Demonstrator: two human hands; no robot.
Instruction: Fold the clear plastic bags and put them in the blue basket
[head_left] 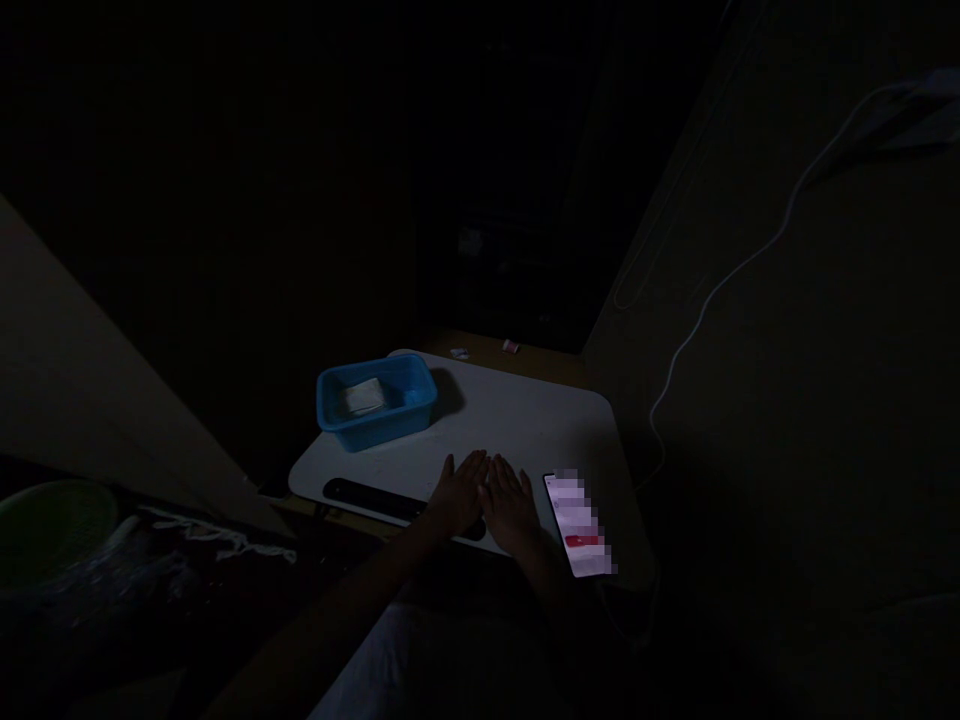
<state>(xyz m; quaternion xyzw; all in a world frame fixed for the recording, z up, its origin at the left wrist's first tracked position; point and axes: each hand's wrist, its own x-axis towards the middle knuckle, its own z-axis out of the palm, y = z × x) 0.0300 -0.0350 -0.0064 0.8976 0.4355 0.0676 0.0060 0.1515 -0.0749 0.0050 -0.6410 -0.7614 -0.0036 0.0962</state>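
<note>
My left hand [456, 495] lies flat, palm down, at the near edge of the white table [525, 410], fingers stretched forward. Beside it, my right hand [510, 505] rests the same way, and the fingertips of the two hands meet or nearly meet. Neither hand holds anything. Under and beside the hands runs a long black strip [375, 497] along the table's near edge, partly hidden by them. To the right of my right hand lies a phone [576, 525] with its screen lit and partly blurred out.
A blue plastic basket [382, 430] with a pale folded item [364, 397] stands on the table's left. A white cable [705, 305] hangs along the right wall. Small scraps [510, 347] lie behind the table. A green round thing [56, 530] sits at lower left. The room is very dark.
</note>
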